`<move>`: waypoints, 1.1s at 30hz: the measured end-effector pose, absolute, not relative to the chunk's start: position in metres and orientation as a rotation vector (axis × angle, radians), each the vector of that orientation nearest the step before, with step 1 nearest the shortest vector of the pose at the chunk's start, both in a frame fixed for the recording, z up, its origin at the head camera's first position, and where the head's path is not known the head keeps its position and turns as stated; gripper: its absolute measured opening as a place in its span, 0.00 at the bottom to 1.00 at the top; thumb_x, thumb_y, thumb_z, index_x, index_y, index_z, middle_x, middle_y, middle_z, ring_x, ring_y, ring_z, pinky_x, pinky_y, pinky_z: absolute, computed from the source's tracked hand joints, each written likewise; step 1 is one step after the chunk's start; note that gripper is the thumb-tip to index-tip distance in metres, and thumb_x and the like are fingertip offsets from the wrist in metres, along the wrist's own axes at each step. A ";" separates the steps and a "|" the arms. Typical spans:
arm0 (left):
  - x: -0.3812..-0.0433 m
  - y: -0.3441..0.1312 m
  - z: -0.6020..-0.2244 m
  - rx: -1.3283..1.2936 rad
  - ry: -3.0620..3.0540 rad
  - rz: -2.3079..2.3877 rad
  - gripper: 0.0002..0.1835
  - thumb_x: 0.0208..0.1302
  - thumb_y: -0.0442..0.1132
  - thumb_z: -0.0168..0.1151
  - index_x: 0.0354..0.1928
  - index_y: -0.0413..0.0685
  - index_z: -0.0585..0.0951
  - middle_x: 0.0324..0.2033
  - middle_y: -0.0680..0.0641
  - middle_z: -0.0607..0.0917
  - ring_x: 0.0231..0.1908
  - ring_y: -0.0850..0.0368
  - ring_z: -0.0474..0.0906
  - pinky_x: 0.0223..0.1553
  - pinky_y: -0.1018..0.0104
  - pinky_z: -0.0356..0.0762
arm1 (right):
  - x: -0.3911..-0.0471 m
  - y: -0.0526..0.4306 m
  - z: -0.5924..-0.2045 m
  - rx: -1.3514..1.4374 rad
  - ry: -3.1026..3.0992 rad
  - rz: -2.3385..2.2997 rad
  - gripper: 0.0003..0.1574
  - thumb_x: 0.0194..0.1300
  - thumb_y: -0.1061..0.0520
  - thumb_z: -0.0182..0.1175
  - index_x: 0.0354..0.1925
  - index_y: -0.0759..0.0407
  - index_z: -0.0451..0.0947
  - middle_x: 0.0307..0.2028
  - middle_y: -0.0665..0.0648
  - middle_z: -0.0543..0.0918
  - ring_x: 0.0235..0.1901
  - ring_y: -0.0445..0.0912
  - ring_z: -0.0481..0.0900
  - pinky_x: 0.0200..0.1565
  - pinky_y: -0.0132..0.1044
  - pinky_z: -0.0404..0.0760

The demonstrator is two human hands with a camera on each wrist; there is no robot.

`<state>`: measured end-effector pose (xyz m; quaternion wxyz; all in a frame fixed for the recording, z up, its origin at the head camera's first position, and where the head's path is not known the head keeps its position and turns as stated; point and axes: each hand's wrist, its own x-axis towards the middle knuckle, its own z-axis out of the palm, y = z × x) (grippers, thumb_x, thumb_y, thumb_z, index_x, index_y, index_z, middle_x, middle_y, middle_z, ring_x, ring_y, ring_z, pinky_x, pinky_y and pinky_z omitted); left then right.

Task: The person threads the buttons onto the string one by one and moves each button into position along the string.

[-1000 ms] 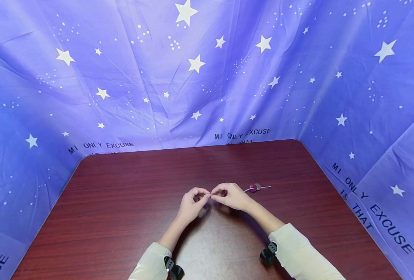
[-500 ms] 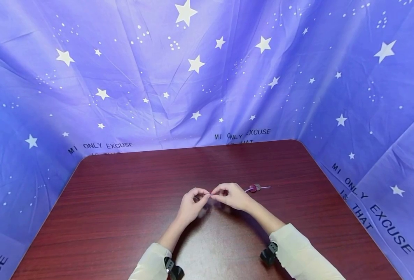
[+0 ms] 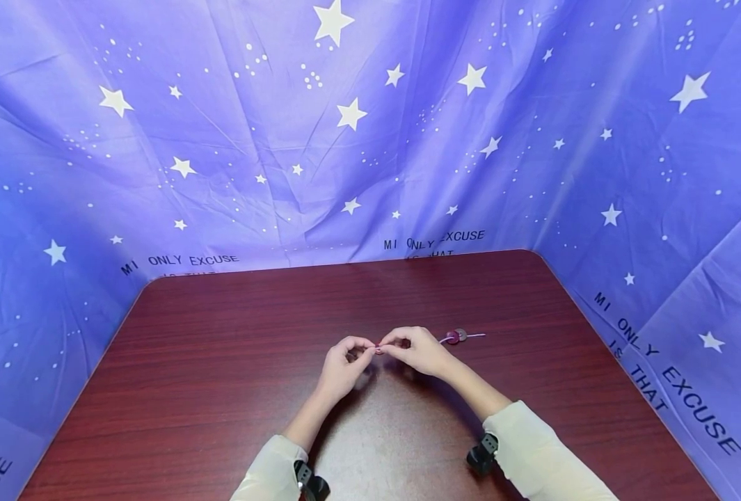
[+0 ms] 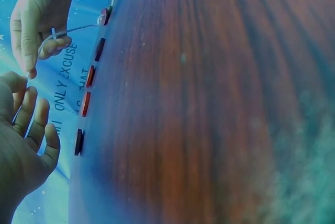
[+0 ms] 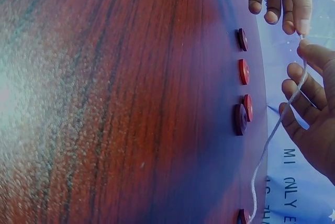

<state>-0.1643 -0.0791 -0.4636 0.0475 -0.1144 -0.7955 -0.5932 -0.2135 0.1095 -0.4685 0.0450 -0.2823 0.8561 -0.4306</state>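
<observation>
My left hand (image 3: 340,369) and right hand (image 3: 419,351) meet fingertip to fingertip above the table. The left thumb and index finger pinch a small reddish button (image 3: 378,350), mostly hidden by the fingers. A pale cord (image 5: 272,135) is pinched near its end by the right thumb and index finger. It runs past the right palm down to the table. On its far part, right of the right hand, sit a dark red button (image 3: 452,337) and a greyish button (image 3: 462,335). The remaining fingers of the left hand (image 4: 31,135) are spread loosely in the left wrist view.
Several loose red and dark buttons stand out in the wrist views, among them a red button (image 4: 85,104), a dark button (image 4: 78,142) and another red button (image 5: 244,71). The dark red table (image 3: 232,390) meets a blue star-printed cloth (image 3: 295,125) at its edges.
The hands stay almost in place. At the meeting fingertips the right fingers shift slightly, and a little more of the reddish button shows now. The threaded buttons have not moved.
</observation>
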 end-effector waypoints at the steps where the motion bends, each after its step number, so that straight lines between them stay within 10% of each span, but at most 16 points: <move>1: -0.164 -0.079 -0.464 -0.351 -2.422 -1.814 0.06 0.61 0.32 0.61 0.37 0.35 0.81 0.31 0.38 0.84 0.28 0.56 0.76 0.32 0.70 0.75 | -0.214 0.110 -0.468 -0.862 2.615 -1.319 0.04 0.62 0.54 0.61 0.34 0.49 0.83 0.29 0.56 0.85 0.23 0.34 0.70 0.26 0.26 0.70; 33: -0.181 -0.075 -0.497 -0.378 -2.520 -1.660 0.07 0.56 0.37 0.66 0.35 0.43 0.82 0.32 0.47 0.82 0.26 0.67 0.73 0.28 0.77 0.73 | -0.225 0.131 -0.459 -0.677 2.638 -1.482 0.07 0.60 0.53 0.64 0.33 0.54 0.83 0.25 0.55 0.82 0.22 0.36 0.72 0.26 0.28 0.72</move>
